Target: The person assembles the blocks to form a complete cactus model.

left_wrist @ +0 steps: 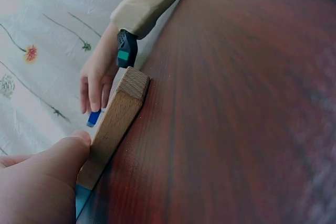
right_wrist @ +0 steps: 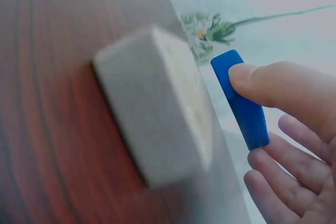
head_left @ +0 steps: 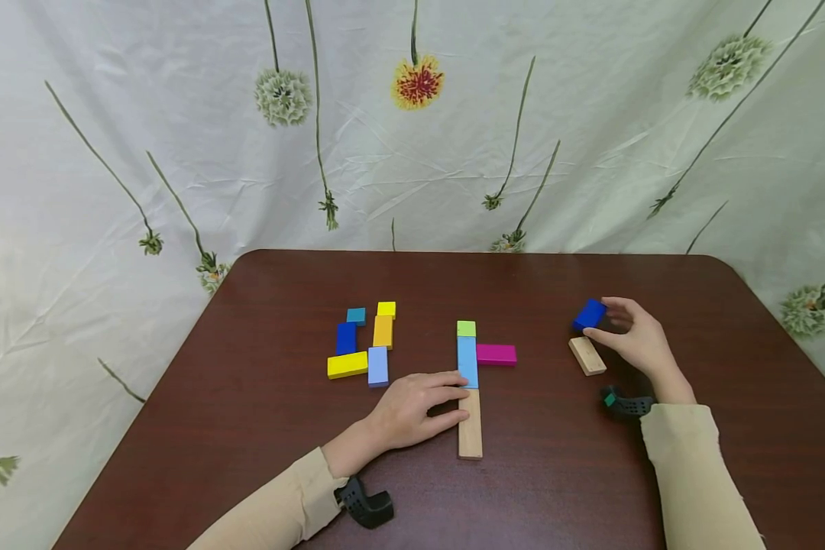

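12 blocks: left group (head_left: 349, 342) of six, light-blue block (head_left: 467, 361) with green block (head_left: 466, 328), magenta block (head_left: 496, 355) and long wooden block (head_left: 470, 425) adjoining, short wooden block (head_left: 587, 356) and blue block (head_left: 589, 314) well right of it. Blue block's long axis slants far-right to near-left, right hand's (head_left: 632, 340) thumb and fingers clamped on it. Left hand (head_left: 412, 409) reaches in from light-blue block's left, fingers apart, tips touching it and long wooden block.

Wooden block (right_wrist: 147, 108) blurred in right wrist view, right hand (right_wrist: 304, 171) cut off there
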The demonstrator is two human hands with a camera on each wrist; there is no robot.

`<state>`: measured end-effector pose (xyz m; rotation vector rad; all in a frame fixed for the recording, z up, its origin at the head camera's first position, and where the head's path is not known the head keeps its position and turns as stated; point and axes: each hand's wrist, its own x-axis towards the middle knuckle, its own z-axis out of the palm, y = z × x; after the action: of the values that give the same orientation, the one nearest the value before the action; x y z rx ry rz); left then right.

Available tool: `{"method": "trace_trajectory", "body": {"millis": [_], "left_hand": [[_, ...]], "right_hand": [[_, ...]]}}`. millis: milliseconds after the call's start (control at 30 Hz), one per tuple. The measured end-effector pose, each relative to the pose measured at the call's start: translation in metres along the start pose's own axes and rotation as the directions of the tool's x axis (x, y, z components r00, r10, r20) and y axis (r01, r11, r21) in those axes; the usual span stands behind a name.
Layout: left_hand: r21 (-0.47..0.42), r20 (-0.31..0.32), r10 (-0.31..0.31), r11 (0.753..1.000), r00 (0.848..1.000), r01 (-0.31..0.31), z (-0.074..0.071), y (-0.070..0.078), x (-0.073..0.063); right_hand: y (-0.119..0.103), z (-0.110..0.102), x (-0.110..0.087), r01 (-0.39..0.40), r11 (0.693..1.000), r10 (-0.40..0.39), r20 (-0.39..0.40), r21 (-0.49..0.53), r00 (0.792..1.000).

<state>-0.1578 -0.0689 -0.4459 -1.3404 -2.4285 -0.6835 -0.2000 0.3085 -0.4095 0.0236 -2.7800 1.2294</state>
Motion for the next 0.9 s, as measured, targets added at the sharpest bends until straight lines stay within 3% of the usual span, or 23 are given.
{"method": "trace_trajectory", "body": {"millis": [433, 900], "left_hand": [[0.002, -0.007, 0.01, 1.0, 1.0, -0.01, -0.001, 0.0, 0.0], [-0.008, -0.003, -0.001, 1.0, 1.0, 0.001, -0.001, 0.001, 0.001]], "right_hand": [[-0.021, 0.013, 0.005, 0.077, 0.997, -0.077, 0.052, 0.005, 0.996], [-0.036, 0.029, 0.01, 0.108, 0.994, -0.109, 0.122, 0.011, 0.986]]}}
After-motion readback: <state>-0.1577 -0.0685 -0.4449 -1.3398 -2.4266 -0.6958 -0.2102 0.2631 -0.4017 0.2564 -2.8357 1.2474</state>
